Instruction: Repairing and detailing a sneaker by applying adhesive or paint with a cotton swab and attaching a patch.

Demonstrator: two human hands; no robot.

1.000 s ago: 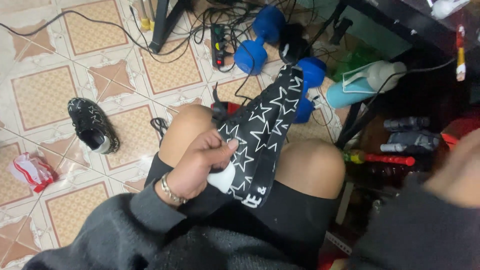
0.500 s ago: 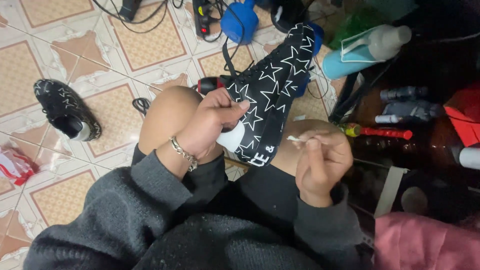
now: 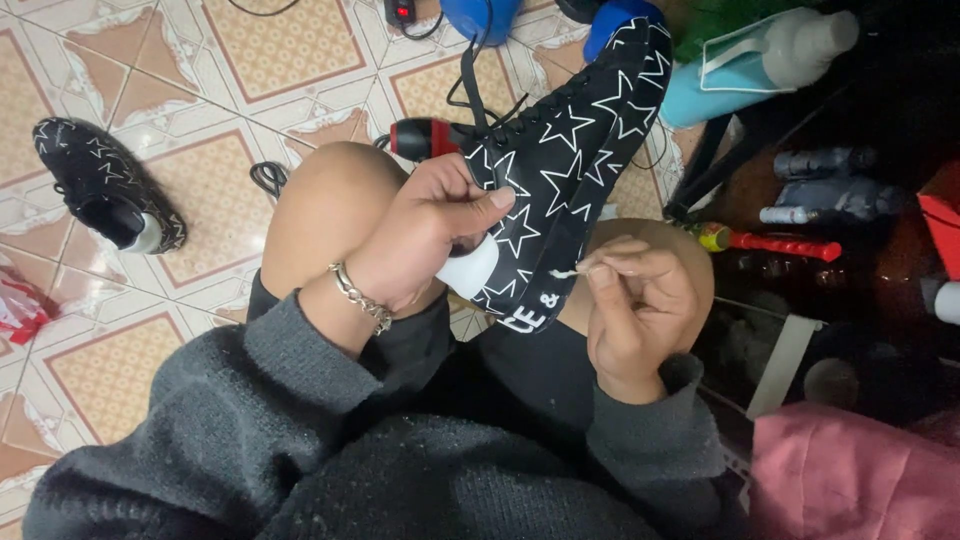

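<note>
My left hand (image 3: 425, 240) grips a black high-top shoe with white stars (image 3: 565, 165) near its white toe cap, holding it over my bare knees. The shoe's laces hang loose toward the floor. My right hand (image 3: 640, 305) pinches a small white cotton swab (image 3: 568, 272), and its tip touches the shoe's side by the sole. A metal bracelet (image 3: 360, 298) sits on my left wrist. Both arms are in dark grey sleeves.
The matching star shoe (image 3: 105, 185) lies on the tiled floor at left, with a red and white packet (image 3: 20, 310) near the left edge. Blue dumbbells (image 3: 480, 15), a turquoise bottle (image 3: 760, 55), a red-handled tool (image 3: 775, 243) and pink cloth (image 3: 850, 480) crowd the right.
My right hand came into view from the right and brought the cotton swab up against the shoe. The left hand kept its hold on the shoe while the view shifted closer.
</note>
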